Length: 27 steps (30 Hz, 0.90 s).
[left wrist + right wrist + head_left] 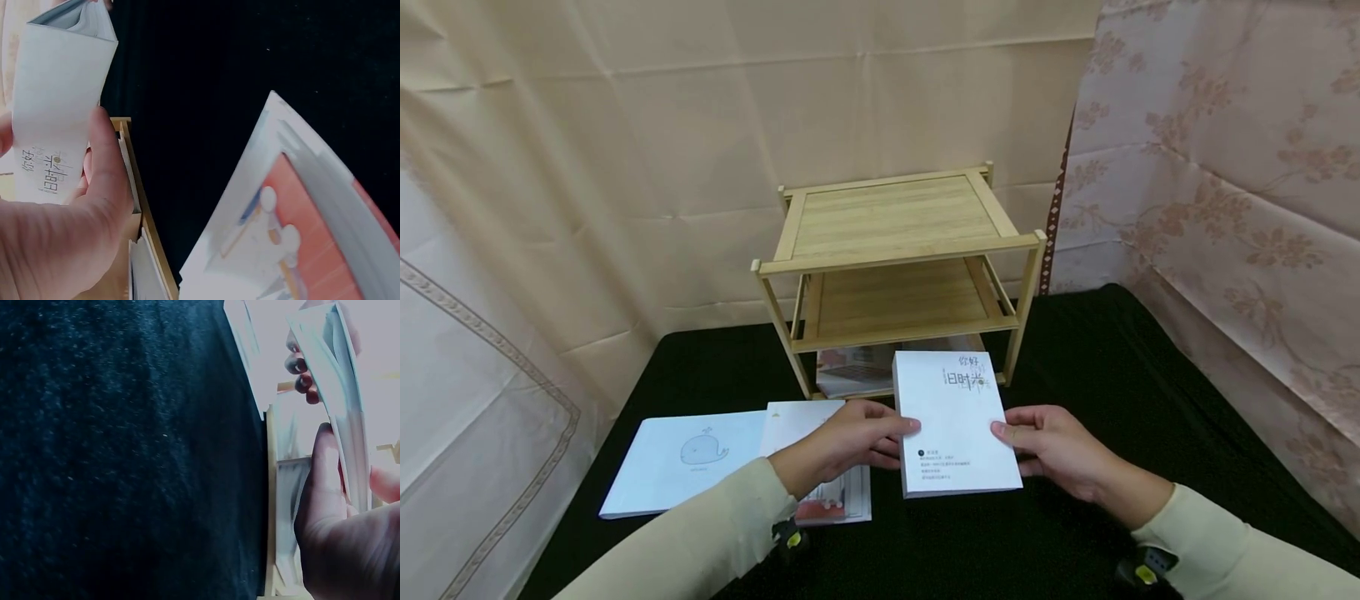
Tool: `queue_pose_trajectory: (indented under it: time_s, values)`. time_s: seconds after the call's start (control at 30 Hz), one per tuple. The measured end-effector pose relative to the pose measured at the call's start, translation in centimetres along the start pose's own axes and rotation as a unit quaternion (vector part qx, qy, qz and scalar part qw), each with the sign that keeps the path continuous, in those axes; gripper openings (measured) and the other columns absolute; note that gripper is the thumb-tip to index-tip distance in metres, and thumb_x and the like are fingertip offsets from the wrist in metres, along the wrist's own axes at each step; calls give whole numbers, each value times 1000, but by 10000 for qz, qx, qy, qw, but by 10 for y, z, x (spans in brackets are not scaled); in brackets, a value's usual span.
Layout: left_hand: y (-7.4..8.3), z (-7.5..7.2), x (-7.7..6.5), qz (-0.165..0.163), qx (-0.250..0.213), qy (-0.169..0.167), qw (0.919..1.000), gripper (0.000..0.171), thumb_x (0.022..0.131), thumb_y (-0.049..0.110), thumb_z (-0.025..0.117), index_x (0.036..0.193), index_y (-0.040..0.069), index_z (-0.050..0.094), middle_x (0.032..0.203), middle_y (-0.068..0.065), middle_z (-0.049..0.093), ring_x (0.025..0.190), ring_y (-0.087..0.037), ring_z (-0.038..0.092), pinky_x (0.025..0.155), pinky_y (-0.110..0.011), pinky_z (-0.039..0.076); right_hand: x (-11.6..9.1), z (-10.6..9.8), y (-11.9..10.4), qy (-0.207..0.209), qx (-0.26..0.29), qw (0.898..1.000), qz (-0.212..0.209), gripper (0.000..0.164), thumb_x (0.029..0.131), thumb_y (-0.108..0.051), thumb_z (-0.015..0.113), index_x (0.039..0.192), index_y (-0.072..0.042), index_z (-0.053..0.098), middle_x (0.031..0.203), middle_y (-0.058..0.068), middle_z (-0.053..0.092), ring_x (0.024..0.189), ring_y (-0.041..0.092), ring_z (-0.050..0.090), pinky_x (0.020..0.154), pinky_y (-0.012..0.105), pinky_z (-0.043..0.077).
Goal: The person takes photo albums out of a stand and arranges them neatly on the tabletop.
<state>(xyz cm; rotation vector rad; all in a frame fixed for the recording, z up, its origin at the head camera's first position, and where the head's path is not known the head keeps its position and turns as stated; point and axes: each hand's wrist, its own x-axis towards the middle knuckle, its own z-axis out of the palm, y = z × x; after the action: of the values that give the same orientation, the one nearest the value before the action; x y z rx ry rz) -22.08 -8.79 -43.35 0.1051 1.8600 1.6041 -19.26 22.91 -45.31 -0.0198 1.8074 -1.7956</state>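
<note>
Between my two hands, in the head view, is a white paperback book [958, 421] with dark lettering on its cover. My left hand [868, 433] grips its left edge, thumb on the cover and fingers behind. At the right edge my right hand [1060, 446] pinches it the same way. The spine of the white book [62, 94] shows in the left wrist view; its pages [340, 406] part slightly in the right wrist view. Below my left hand lies a book with a red picture [853, 496], partly covered by my arm. A white book with a whale drawing [700, 454] lies left of it.
Behind the held book stands a light wooden rack [895, 254] with stacked shelves. Books [853, 371] lie on its lowest level, partly hidden by the held book. A black cloth [1150, 467] covers the table, with beige curtain [700, 125] behind and patterned cloth [1240, 167] at right.
</note>
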Motion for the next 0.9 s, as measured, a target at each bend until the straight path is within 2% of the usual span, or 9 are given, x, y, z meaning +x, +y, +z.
queue_pose_trajectory:
  time_s: [0.23,0.4,0.63,0.9]
  values:
    - [-8,-4,0,-233,386,164,9988,58,91,37,78,129,-2,60,107,-14,75,89,-21,76,85,-37,64,5,7,11,93,-14,9998,193,63,102,-31,64,149,4,41,123,15,71,110,30,72,93,47,61]
    - [-13,-6,2,-340,707,288,9965,58,89,38,80,127,-1,60,103,-12,76,88,-22,77,81,-37,65,7,10,17,102,13,9995,301,61,101,-30,65,147,4,44,123,15,71,109,30,72,92,47,62]
    - [-17,-6,0,-453,980,337,9936,52,88,37,82,120,0,65,99,-10,77,89,-24,77,79,-38,65,11,12,24,24,-48,9992,398,58,101,-31,65,144,4,47,124,16,70,108,30,72,92,47,62]
    - [-23,-9,1,-504,1191,359,9910,49,88,34,82,118,-1,67,96,-10,77,85,-24,77,76,-38,65,15,17,26,179,-268,9980,540,56,100,-30,66,143,3,50,122,17,70,104,29,73,88,46,63]
